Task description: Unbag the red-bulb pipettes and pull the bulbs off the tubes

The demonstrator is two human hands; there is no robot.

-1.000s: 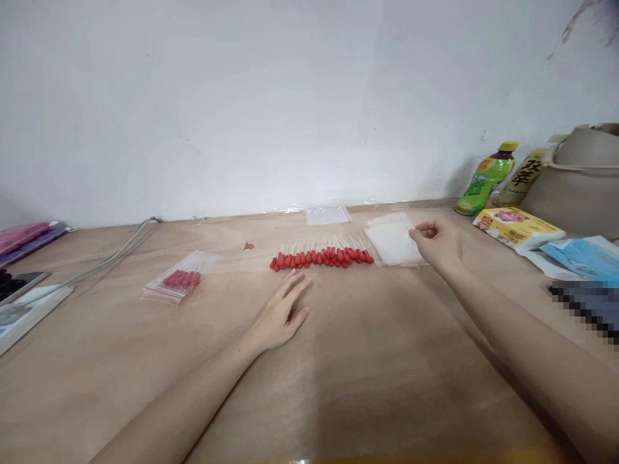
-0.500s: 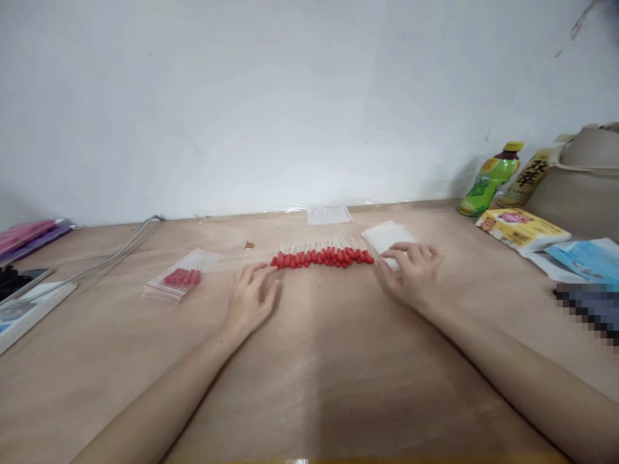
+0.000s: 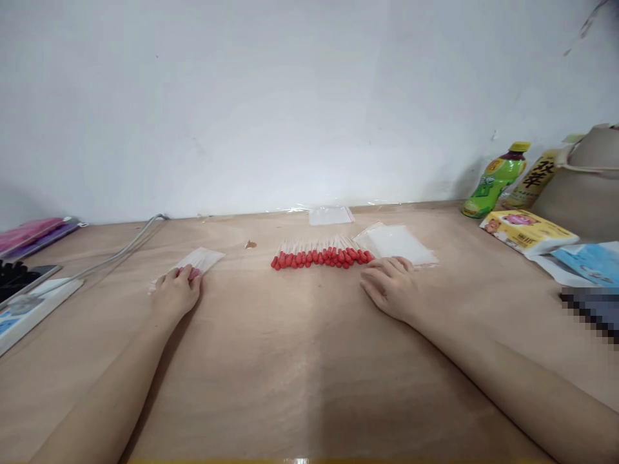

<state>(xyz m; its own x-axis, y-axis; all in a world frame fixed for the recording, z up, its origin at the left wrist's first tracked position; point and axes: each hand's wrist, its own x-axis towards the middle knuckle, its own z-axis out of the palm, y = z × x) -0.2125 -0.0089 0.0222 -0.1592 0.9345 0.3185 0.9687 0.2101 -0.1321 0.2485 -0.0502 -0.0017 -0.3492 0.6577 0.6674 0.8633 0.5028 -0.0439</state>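
Observation:
My left hand [image 3: 176, 290] lies over a clear zip bag [image 3: 207, 258], its fingers spread across the small red pieces inside, which they mostly cover. Beside the right end of a row of red-tipped pieces with thin pale stems [image 3: 322, 258], my right hand [image 3: 391, 287] rests on the table with its fingers extended and nothing visible in them. Just beyond those fingertips lie flat clear zip bags [image 3: 399, 243], fanned out and partly overlapping the pale stems.
Another flat bag [image 3: 331, 216] lies near the wall. At right stand a green bottle [image 3: 496, 180], a yellow tissue pack [image 3: 527, 231], a blue packet [image 3: 590, 263] and a beige bag [image 3: 580, 193]. A grey cable [image 3: 123, 251] and a white power strip [image 3: 43, 309] are at left.
My left hand has moved left from the row's end onto the filled bag. My right hand has come slightly nearer and lowered; the bags beside it now show more fully.

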